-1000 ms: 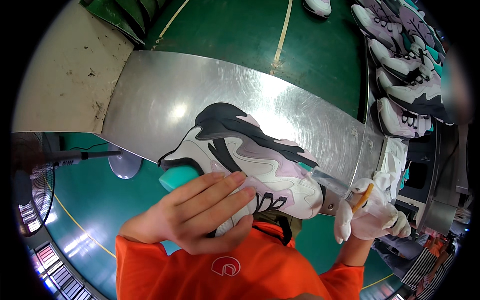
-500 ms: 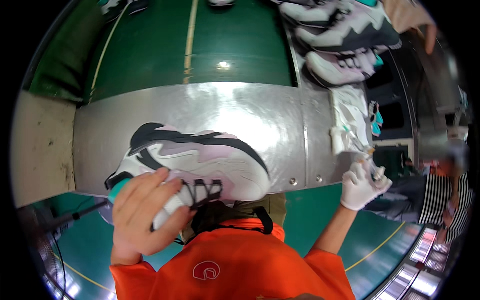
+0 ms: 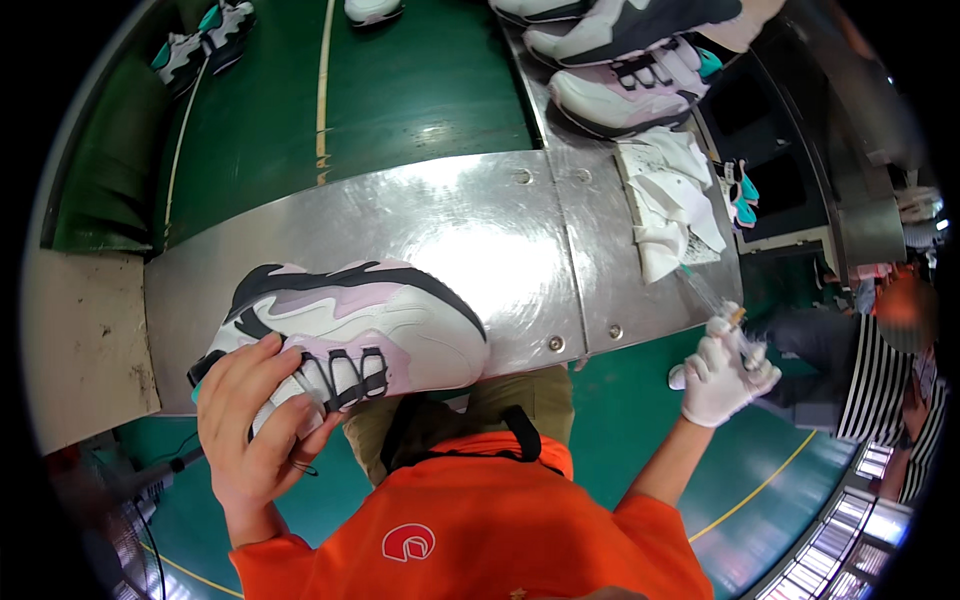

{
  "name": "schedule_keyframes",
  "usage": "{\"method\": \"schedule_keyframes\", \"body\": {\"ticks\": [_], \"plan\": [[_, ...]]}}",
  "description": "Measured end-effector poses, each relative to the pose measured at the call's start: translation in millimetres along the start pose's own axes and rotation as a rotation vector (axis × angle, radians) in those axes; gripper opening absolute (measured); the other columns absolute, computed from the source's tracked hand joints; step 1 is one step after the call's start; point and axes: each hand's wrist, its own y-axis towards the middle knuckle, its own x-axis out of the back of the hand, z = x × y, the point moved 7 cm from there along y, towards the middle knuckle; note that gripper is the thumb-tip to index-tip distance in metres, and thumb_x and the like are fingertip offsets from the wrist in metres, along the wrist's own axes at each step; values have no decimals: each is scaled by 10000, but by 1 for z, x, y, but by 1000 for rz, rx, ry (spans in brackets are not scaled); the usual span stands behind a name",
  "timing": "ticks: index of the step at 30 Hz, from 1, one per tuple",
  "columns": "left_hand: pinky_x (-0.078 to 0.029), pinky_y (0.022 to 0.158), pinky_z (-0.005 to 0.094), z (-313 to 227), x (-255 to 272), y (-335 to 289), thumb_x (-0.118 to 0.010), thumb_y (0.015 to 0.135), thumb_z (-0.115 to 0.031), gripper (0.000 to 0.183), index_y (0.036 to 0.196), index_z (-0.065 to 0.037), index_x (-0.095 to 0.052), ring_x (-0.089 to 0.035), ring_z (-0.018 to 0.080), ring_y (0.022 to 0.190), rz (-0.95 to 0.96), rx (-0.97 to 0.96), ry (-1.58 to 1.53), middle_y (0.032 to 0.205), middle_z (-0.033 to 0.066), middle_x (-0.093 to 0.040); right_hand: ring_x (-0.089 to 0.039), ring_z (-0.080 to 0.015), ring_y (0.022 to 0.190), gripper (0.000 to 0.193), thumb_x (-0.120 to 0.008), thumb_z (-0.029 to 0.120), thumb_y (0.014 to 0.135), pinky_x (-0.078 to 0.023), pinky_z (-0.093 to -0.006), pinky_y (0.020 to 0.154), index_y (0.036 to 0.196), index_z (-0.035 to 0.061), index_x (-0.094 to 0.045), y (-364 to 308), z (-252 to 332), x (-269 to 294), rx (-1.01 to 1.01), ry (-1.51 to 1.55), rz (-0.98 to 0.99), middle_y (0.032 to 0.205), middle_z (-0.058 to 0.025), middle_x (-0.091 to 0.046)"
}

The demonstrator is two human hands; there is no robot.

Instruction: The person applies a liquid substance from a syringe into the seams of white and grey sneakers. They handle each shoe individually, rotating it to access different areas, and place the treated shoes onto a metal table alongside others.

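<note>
A white sneaker [image 3: 400, 318] with pale pink panels, black laces and a dark sole lies on its side on the metal ledge. Its toe points right and its sole edge faces away from me. My bare left hand [image 3: 255, 420] is closed around the tongue and collar, fingers over the upper. Off to the right, my right hand [image 3: 725, 375], in a white glove, grips a clear syringe [image 3: 710, 293] with a thin teal tip. That tip points toward a white cloth [image 3: 668, 205] on the metal surface. The fingers partly hide the syringe's rear end.
Several similar sneakers [image 3: 635, 95] are piled at the back right. More shoes [image 3: 215, 40] stand on the green conveyor belt [image 3: 430, 90] beyond the metal ledge [image 3: 400, 215]. A person in a striped top [image 3: 868, 375] is at the far right.
The view has shifted, so the sneaker sits further left in it. My left hand still holds the shoe, and the syringe stays in my right hand beside the cloth.
</note>
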Motion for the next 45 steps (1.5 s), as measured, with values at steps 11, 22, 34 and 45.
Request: {"method": "schedule_keyframes", "body": {"ticks": [11, 22, 34, 45], "plan": [[-498, 870, 441, 12, 6, -15, -804, 712, -356, 404, 968, -105, -617, -647, 335, 1059, -19, 159, 92, 1091, 122, -692, -580, -133, 844, 735, -629, 87, 704, -455, -231, 830, 1409, 21, -433, 26, -64, -81, -333, -1640, 45, 1124, -116, -576], [-507, 817, 350, 17, 3, -27, -672, 760, -130, 131, 889, -131, -646, -666, 287, 1044, -86, 122, 77, 1049, 99, -718, -673, -391, 766, 862, -760, 261, 739, -572, -432, 709, 1387, -108, -327, 71, -110, -109, -728, -616, 435, 952, -349, -608], [-497, 830, 332, 19, 2, -29, -639, 787, -135, 122, 907, -145, -657, -686, 274, 994, -140, 75, 113, 1036, 108, -725, -606, -307, 590, 949, -698, 557, 711, -523, -412, 546, 1340, -66, -355, 85, -203, -136, -936, -447, 303, 825, -224, -619], [-491, 875, 338, 20, 4, -30, -614, 785, -129, 181, 957, -139, -671, -681, 276, 1010, -104, 99, 70, 1070, 112, -717, -620, -388, 569, 1063, -754, 599, 592, -528, -450, 492, 1324, -70, -370, 83, -206, -130, -989, -464, 282, 763, -287, -612]]}}
